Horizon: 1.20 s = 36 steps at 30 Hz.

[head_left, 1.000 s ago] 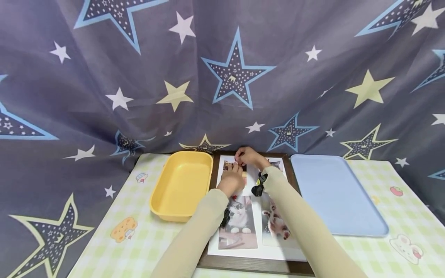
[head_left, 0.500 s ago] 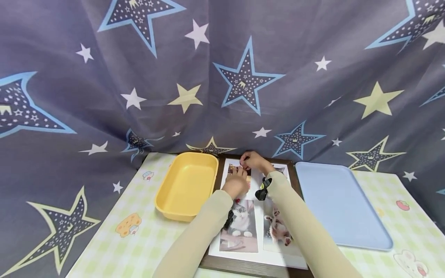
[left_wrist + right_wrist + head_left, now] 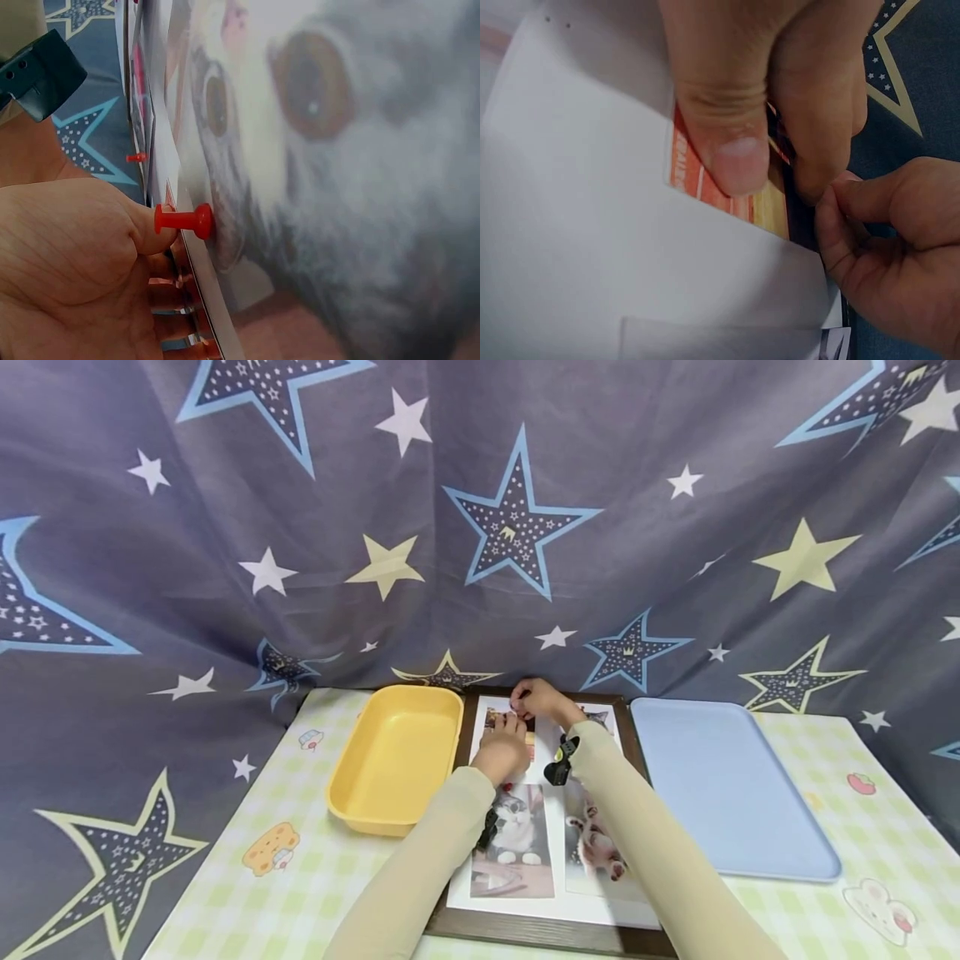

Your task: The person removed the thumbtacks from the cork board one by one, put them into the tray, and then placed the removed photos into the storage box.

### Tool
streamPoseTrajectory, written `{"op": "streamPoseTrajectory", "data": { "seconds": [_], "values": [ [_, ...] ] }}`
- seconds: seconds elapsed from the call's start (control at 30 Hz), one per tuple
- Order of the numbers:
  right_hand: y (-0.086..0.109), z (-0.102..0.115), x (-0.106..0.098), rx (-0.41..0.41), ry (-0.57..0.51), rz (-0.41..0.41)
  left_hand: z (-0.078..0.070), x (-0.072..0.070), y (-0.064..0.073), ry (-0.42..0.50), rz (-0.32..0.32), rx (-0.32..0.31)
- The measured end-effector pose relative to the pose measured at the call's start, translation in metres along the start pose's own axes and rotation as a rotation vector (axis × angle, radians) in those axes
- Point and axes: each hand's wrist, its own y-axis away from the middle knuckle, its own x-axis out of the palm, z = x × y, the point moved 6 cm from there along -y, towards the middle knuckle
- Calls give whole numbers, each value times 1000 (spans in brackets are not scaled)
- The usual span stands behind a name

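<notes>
My left hand (image 3: 501, 752) lies flat over a colourful photo (image 3: 769, 214) at the upper left of a white board with a dark brown frame (image 3: 540, 933). Its thumb rests on the print, holding it down. Above it, my right hand (image 3: 542, 697) pinches thumb and forefinger together at that photo's top edge; what sits between the fingertips is hidden. Below my left hand is a cat photo (image 3: 517, 839), fixed at its top by a red push pin (image 3: 184, 220). A second, smaller red push pin (image 3: 136, 157) shows farther back.
A pink-toned animal photo (image 3: 592, 847) and a partly covered cat photo (image 3: 597, 717) are on the board's right half. A yellow tray (image 3: 401, 752) stands left, a light blue tray (image 3: 735, 785) right. A starry curtain (image 3: 652, 560) hangs behind.
The head view shifts slightly, first one way and then back. Both hands keep their places on the photo, and nothing else visibly moves.
</notes>
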Motion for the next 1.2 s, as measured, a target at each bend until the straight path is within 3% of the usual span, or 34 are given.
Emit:
{"op": "streamPoseTrajectory", "data": {
  "seconds": [0.43, 0.9, 0.93, 1.0, 1.13, 1.2],
  "values": [
    [-2, 10, -2, -13, -10, -44, 4, -9, 1, -3, -43, 20],
    [-8, -7, -1, 39, -22, -72, -1, -3, 2, 3, -16, 26],
    [-16, -13, -2, 0, -35, -68, -1, -4, 2, 3, -17, 26],
    [-32, -27, -3, 0, -35, -64, 0, -4, 1, 2, -15, 24],
    [-86, -82, -1, -52, -36, -52, 0, -1, -3, -2, 14, 9],
    [-100, -97, 1, -81, -37, -50, -1, 2, -7, -5, 35, 0]
  ]
}}
